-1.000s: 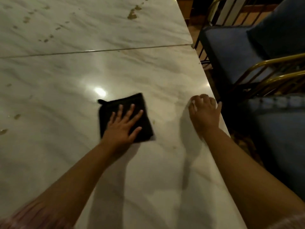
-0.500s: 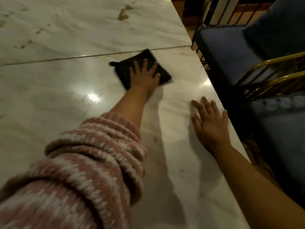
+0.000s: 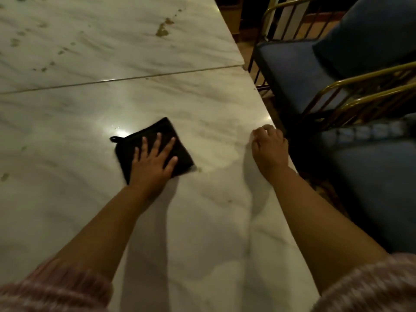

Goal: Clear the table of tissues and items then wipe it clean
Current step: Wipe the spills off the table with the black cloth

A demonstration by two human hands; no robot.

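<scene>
A square black cloth with a small hanging loop lies flat on the white marble table. My left hand presses down on it with straight, spread fingers. My right hand rests on the table near its right edge, fingers curled under and holding nothing. Brown stains mark the far slab of the table, and smaller spots dot its far left. A tiny crumb sits just right of the cloth.
A seam runs across the table between two slabs. Blue-cushioned chairs with brass frames stand close along the right edge. A small stain lies at the left.
My left hand has pulled the cloth back from near the seam toward me and to the left. My right hand's fingers have gone from flat to curled.
</scene>
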